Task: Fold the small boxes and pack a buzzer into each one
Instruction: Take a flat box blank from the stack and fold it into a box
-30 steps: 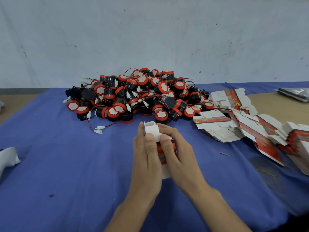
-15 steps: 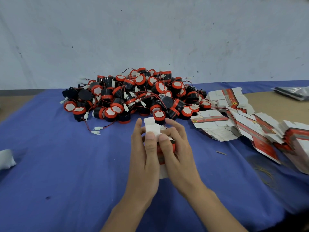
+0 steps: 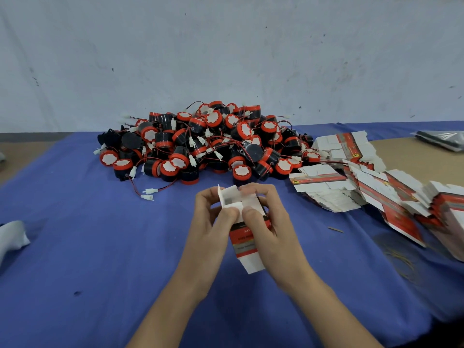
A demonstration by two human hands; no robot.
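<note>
Both hands hold one small red-and-white box point(image 3: 244, 237) over the blue cloth, its far end open with white flaps standing up. My left hand point(image 3: 209, 232) grips its left side, thumb on a flap. My right hand point(image 3: 270, 229) grips the right side, fingertips curled over the far flaps. A large pile of black-and-red buzzers point(image 3: 203, 144) with red wires and white plugs lies just beyond the hands. Flat unfolded boxes point(image 3: 351, 179) are heaped to the right.
A blue cloth point(image 3: 88, 247) covers the table, bare brown tabletop showing at both far sides. A white object point(image 3: 11, 237) lies at the left edge. A grey plastic bag point(image 3: 442, 138) sits far right. A pale wall stands close behind the buzzers.
The box's far end has been spread open, its flaps now standing apart. Both hands shifted slightly while keeping hold of it.
</note>
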